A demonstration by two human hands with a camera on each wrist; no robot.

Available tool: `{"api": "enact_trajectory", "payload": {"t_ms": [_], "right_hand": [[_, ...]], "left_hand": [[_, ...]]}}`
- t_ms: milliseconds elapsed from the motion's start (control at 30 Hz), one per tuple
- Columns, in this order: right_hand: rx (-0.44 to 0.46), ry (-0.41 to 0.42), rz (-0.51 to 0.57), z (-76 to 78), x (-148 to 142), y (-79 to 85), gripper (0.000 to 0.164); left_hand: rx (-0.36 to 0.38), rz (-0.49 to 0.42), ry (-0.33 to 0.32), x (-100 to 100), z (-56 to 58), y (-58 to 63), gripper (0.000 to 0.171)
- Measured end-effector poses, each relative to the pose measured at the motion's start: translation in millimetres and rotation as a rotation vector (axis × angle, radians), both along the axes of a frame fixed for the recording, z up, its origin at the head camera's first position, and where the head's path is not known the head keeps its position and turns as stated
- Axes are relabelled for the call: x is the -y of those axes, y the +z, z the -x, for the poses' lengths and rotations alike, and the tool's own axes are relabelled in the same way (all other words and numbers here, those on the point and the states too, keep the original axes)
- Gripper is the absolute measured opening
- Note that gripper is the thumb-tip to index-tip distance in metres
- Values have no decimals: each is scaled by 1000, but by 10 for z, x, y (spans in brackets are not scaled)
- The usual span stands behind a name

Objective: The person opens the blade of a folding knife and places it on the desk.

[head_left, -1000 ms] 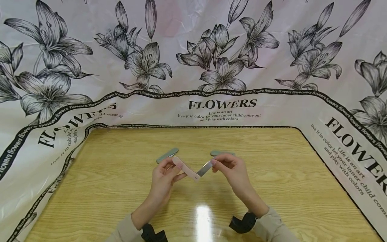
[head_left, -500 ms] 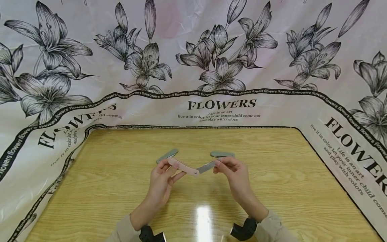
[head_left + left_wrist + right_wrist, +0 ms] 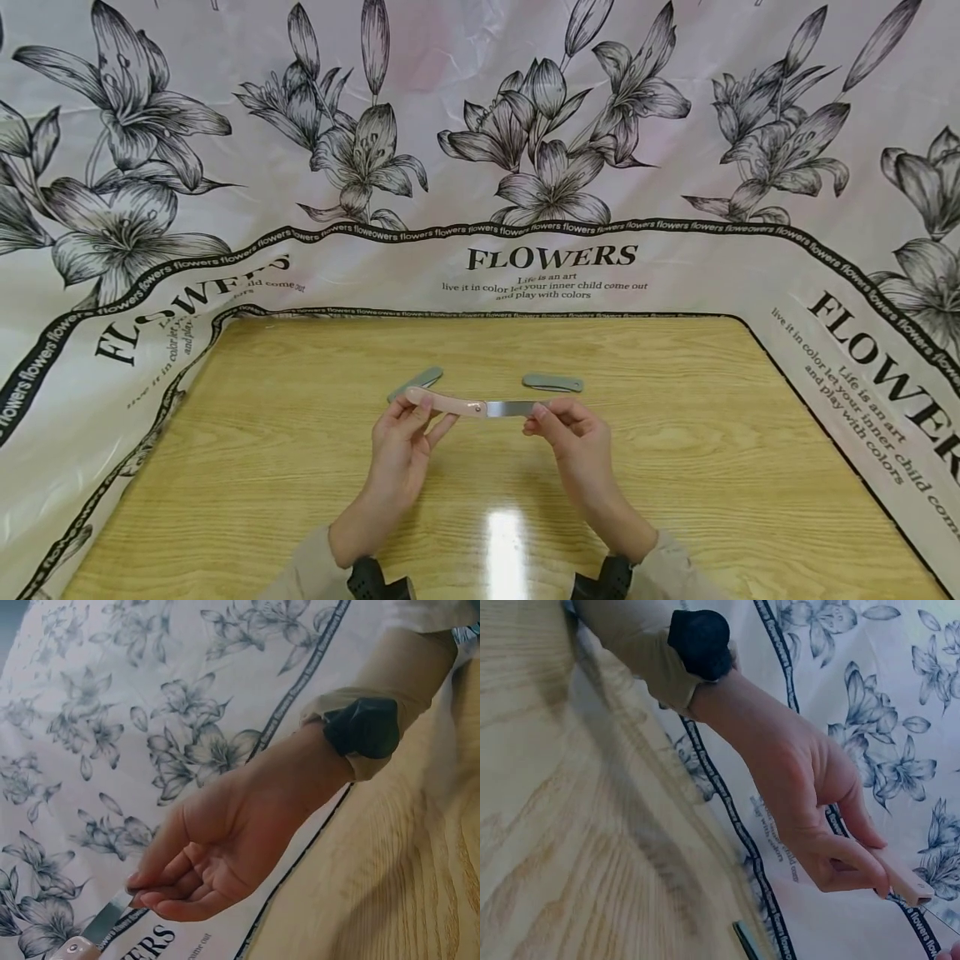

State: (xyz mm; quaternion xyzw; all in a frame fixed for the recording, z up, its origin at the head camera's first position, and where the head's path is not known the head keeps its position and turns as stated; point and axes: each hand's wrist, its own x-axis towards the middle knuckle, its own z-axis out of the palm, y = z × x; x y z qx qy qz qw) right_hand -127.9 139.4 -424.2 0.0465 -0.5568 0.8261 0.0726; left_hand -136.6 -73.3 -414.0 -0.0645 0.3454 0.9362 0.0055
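Observation:
In the head view, a folding knife with a pale pink handle [image 3: 450,404] is held over the table, its steel blade [image 3: 507,408] swung out nearly in line with the handle. My left hand [image 3: 401,454] pinches the handle's far end between thumb and fingers; the right wrist view shows that grip on the pink handle [image 3: 904,877]. The blade's tip end is pinched by my right hand [image 3: 585,458], and its thumb and fingertips hide the tip. From the left wrist camera, the right fingers appear on the blade [image 3: 106,922].
Two green folding knives lie on the wooden table [image 3: 712,467] behind the hands: one slanted green knife [image 3: 416,383] at left, one nearly level green knife [image 3: 552,382] at right. A flower-printed cloth [image 3: 547,267] stands around the table's back and sides.
The blade has swung outward from a V-shaped angle to nearly straight with the handle. The pivot has risen between the hands, and both hands keep their pinch.

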Motion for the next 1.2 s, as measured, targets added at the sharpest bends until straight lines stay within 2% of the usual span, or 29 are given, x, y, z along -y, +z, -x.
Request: {"api": "enact_trajectory", "payload": {"t_ms": [133,300,500,800,967,1200], "right_hand": [[-20,33,73,-13,31,-27,24],[-36,36,152,-20,70,-41,24],[-39,35,170,-9,77,-35,24],[37,61,126,18,-13,10,17],[98,93,87,54,-100,39,15],[139,157,-30,83,-227,33,9]], "left_hand": [[12,-47,17,-21,8,14,8],[25,-72,30,-52,9,27,13],[31,-92,34,-58,8,20,12],[-40,29,1,10,2,-17,13],[-67,137,-13,80,7,-47,12],[-85,271,-21,184,8,-117,15]]}}
